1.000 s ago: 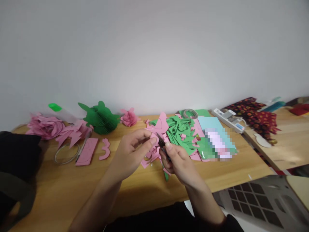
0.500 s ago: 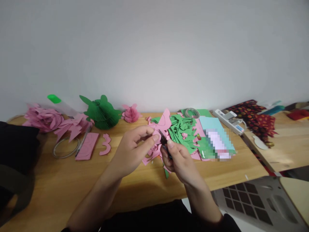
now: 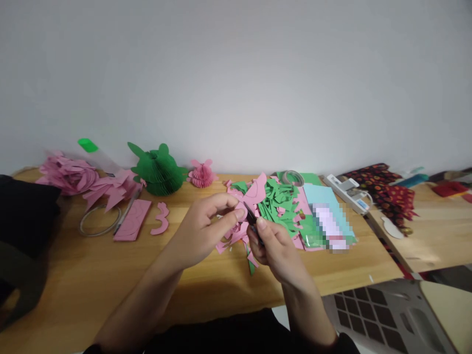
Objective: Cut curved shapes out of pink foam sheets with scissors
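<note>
At the table (image 3: 110, 285), one left hand (image 3: 204, 227) pinches one piece of pink paper (image 3: 241, 207) between thumb and fingers, and one right hand (image 3: 275, 241) is wrapped round one pair of scissors (image 3: 251, 217). The scissors are right by the paper, near a big heap of scraps (image 3: 276, 199), pink and green. I count two puffy balls: one green ball (image 3: 160, 172) and one pink ball (image 3: 202, 176). Farther left lies one wavy strip (image 3: 162, 220). One tape roll (image 3: 293, 183) sits behind the scraps. One pale tube (image 3: 99, 155) has a green end; I can't tell what is in it.
</note>
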`<action>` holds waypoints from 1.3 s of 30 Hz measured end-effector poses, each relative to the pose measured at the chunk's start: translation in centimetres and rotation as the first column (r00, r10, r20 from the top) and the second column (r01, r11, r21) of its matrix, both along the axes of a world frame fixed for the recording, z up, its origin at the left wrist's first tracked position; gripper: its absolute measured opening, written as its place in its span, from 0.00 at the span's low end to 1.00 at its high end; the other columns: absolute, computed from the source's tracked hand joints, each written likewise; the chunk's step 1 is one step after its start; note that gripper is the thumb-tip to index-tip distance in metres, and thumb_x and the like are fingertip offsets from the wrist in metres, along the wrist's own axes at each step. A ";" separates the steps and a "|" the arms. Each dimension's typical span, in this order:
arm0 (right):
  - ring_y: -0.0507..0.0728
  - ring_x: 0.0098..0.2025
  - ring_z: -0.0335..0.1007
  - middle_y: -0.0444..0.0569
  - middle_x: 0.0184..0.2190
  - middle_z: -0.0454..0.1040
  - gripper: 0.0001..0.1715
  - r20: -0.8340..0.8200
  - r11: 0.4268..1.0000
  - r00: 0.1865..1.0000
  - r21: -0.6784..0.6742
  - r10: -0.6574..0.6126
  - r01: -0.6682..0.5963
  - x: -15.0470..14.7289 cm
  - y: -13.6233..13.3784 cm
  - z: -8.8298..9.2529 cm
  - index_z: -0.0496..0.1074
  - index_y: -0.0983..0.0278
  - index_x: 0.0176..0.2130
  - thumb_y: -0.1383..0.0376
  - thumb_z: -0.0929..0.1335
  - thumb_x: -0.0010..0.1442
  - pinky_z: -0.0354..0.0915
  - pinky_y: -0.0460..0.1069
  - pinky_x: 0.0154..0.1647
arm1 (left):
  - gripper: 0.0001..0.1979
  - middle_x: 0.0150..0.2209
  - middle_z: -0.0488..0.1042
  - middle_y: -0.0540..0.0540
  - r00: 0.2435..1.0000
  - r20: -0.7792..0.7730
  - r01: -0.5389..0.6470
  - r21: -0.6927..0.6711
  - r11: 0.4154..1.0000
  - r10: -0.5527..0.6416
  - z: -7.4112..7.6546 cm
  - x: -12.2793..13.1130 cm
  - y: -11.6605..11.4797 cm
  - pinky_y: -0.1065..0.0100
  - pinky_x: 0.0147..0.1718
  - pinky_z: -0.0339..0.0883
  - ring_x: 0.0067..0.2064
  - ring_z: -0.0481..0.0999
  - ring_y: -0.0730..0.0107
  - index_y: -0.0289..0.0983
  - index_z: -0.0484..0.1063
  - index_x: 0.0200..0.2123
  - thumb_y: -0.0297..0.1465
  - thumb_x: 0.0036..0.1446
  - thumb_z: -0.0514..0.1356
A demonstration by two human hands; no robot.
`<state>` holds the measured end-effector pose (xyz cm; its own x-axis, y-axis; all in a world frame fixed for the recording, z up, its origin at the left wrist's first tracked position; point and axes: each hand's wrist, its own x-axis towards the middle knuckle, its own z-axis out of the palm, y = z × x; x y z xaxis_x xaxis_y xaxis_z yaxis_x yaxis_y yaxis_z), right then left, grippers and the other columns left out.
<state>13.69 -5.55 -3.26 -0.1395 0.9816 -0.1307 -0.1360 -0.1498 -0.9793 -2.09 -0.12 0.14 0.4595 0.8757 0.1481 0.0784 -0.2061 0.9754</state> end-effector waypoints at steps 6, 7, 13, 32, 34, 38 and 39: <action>0.46 0.15 0.39 0.35 0.14 0.50 0.30 0.045 0.999 0.999 0.021 0.023 -0.024 0.2 -0.1 0.2 0.58 0.62 0.22 0.43 0.63 0.62 0.40 0.44 0.13 | 0.10 0.25 0.70 0.51 0.999 0.000 0.046 0.011 0.999 -0.046 -0.3 -0.5 0.1 0.71 0.29 0.62 0.28 0.69 0.72 0.37 0.71 0.26 0.31 0.59 0.56; 0.46 0.15 0.39 0.36 0.15 0.51 0.30 0.056 0.999 0.998 0.025 0.023 -0.024 0.3 -0.1 0.2 0.59 0.62 0.22 0.43 0.63 0.62 0.40 0.44 0.13 | 0.11 0.25 0.70 0.51 0.998 -0.004 0.058 0.013 0.998 -0.058 -0.3 -0.6 0.2 0.71 0.29 0.62 0.28 0.68 0.72 0.37 0.71 0.25 0.31 0.59 0.56; 0.46 0.15 0.39 0.36 0.15 0.51 0.30 0.088 0.998 0.996 0.040 0.035 -0.038 0.5 -0.2 0.0 0.59 0.62 0.22 0.45 0.62 0.64 0.39 0.44 0.13 | 0.11 0.23 0.68 0.51 0.996 -0.004 0.089 -0.006 0.996 -0.089 0.0 -0.9 0.4 0.71 0.28 0.60 0.27 0.67 0.73 0.37 0.69 0.23 0.30 0.58 0.56; 0.46 0.15 0.39 0.36 0.15 0.51 0.29 0.058 0.999 0.997 0.014 0.050 -0.051 0.6 -0.5 0.7 0.59 0.62 0.22 0.45 0.63 0.63 0.39 0.44 0.13 | 0.09 0.25 0.67 0.52 0.987 -0.001 0.159 -0.014 0.987 -0.159 -0.7 -1.0 1.1 0.72 0.28 0.59 0.29 0.65 0.74 0.36 0.69 0.27 0.30 0.59 0.55; 0.46 0.15 0.39 0.36 0.15 0.51 0.29 0.073 0.999 0.996 0.016 0.043 -0.044 0.6 -0.4 0.7 0.58 0.62 0.22 0.45 0.63 0.63 0.40 0.44 0.13 | 0.09 0.25 0.67 0.52 0.985 -0.002 0.171 -0.028 0.985 -0.171 -0.7 -1.0 1.0 0.72 0.29 0.60 0.29 0.66 0.74 0.36 0.69 0.27 0.30 0.59 0.55; 0.46 0.15 0.39 0.36 0.15 0.50 0.30 0.137 0.998 0.990 0.042 0.032 -0.039 0.7 -0.2 0.7 0.57 0.61 0.21 0.44 0.63 0.63 0.40 0.44 0.13 | 0.10 0.25 0.66 0.52 0.985 -0.008 0.172 -0.036 0.985 -0.172 -0.8 -0.9 1.0 0.72 0.29 0.59 0.29 0.65 0.74 0.36 0.68 0.26 0.31 0.59 0.56; 0.46 0.15 0.39 0.36 0.15 0.50 0.30 0.155 0.998 0.988 0.048 0.029 -0.036 0.8 -0.2 0.7 0.57 0.61 0.21 0.44 0.63 0.63 0.40 0.44 0.13 | 0.10 0.25 0.66 0.52 0.985 -0.010 0.171 -0.035 0.985 -0.172 -0.9 -0.9 1.0 0.72 0.29 0.59 0.29 0.65 0.74 0.36 0.68 0.26 0.32 0.59 0.56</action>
